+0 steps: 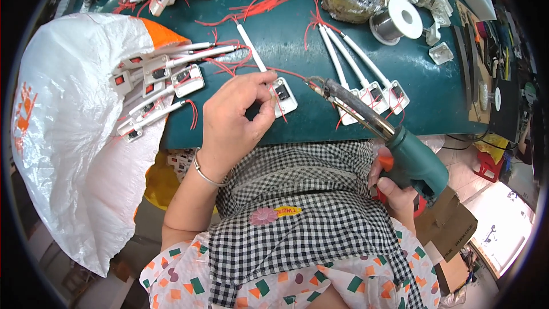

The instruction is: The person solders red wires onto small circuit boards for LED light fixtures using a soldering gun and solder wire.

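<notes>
The white switch part lies on the green tabletop near its front edge, red wires trailing from it. The left hand pinches it, fingers closed on its near side. Just right of the switch part hovers the tip of a soldering gun (green body, dark barrel), gripped by the right hand with fingers wrapped shut. Beyond the switch part sits a solder spool; to its left, finished pieces spill from a white bag.
</notes>
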Tool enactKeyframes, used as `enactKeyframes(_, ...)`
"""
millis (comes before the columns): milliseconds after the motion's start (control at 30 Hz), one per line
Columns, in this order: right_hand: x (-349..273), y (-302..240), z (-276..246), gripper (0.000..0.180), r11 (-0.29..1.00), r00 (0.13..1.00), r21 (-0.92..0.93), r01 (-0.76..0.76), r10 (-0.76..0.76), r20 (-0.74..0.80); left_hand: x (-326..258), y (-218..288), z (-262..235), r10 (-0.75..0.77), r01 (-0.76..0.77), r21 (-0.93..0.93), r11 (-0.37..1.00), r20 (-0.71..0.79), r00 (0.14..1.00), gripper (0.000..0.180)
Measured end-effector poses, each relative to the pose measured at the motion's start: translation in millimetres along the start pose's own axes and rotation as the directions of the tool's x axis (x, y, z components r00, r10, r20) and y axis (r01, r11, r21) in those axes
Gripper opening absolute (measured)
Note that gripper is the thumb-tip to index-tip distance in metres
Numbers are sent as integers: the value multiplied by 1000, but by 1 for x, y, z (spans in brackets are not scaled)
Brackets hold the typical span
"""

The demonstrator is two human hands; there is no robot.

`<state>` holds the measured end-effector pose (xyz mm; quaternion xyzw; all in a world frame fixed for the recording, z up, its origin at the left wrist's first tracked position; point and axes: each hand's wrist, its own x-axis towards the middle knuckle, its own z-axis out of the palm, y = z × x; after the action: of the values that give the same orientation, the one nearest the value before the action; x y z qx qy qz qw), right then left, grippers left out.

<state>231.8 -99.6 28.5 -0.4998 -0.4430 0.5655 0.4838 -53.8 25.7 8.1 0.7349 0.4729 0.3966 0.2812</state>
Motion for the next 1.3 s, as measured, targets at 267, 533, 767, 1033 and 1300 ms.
enactKeyframes(267,-2,4,-14,49,992,996,102,75,-79,33,36,17,-30,-128,118,63,991,191,973,10)
enactKeyframes(533,-11,6,-14,45,990,995,106,93,-94,11,130,-55,-8,-149,86,627,774,48,988,15)
enactKeyframes(767,-17,11,-19,45,995,998,71,69,-68,-3,127,-63,-8,-118,89,485,870,30,993,15)
enactKeyframes(1033,-13,8,-17,45,996,999,73,50,-51,11,120,-42,-13,-170,183,456,871,-71,983,12)
enactKeyframes(1300,-23,-14,-14,26,987,994,-118,-107,105,-23,26,25,-17,125,-132,213,968,49,991,8)
